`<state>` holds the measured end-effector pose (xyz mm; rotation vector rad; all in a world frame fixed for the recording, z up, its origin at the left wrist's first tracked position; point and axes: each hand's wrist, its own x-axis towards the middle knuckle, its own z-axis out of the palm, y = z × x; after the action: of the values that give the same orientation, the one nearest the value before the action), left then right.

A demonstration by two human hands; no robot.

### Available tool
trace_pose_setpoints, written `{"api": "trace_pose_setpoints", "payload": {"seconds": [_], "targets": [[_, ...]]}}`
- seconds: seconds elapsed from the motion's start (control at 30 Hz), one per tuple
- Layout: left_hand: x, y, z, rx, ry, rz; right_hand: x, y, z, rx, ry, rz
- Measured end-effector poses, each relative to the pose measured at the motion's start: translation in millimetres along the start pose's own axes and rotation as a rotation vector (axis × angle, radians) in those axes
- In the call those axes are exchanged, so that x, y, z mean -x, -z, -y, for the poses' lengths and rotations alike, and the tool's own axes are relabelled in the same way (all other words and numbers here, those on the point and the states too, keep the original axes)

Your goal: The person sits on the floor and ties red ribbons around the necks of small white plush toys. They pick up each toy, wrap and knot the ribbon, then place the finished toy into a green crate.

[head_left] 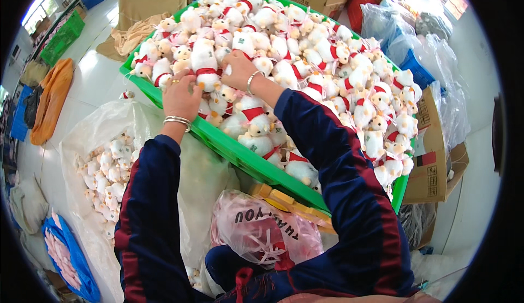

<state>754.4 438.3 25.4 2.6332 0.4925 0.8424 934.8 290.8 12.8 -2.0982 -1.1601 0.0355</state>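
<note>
A white plush toy (203, 56) with a red band around it lies between my two hands, on top of a heap of similar toys. Its banded end points toward me. My left hand (183, 98) is closed at the band's left side, fingertips pressed together. On the other side my right hand (239, 71) has its fingers curled in against the same toy; some fingertips are hidden. Beneath both hands is a big green tray (240, 151), heaped with white plush toys (256, 125) that have red bands and small orange beaks.
Left of the tray, a large clear plastic bag (82, 134) holds more white toys. Below the tray are a yellow stool-like piece (281, 198) and a pinkish plastic bag (234, 221). Cardboard boxes (428, 177) stand at the right. A blue sack (82, 281) with pink pieces lies lower left.
</note>
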Motion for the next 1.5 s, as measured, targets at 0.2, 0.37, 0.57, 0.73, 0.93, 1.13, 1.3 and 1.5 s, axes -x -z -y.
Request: {"api": "trace_pose_setpoints", "payload": {"seconds": [0.2, 0.37, 0.57, 0.73, 0.93, 1.13, 1.3, 1.5], "targets": [[6, 5, -3, 0.0, 0.054, 0.007, -32, 71, 41, -0.169, 0.088, -0.145], [9, 9, -4, -0.028, 0.074, 0.0, -133, 103, 93, -0.29, 0.123, -0.282], [4, 3, -9, -0.014, 0.005, -0.069, -198, -9, 129, 0.248, 0.263, -0.41], [4, 9, -14, -0.095, 0.023, -0.018, -167, -76, 111, 0.473, -0.003, 0.275], [4, 14, -13, 0.011, 0.065, 0.026, -144, -8, 121, 0.465, 0.139, 0.036], [3, 5, -12, 0.028, 0.012, -0.086, -50, 30, 67, 0.454, -0.176, 0.269], [2, 8, -15, 0.045, 0.013, -0.068, -40, 12, 31, 0.306, -0.123, 0.185], [5, 6, -9, 0.024, 0.019, -0.071, -43, -5, 45, 0.267, -0.137, 0.07]]}}
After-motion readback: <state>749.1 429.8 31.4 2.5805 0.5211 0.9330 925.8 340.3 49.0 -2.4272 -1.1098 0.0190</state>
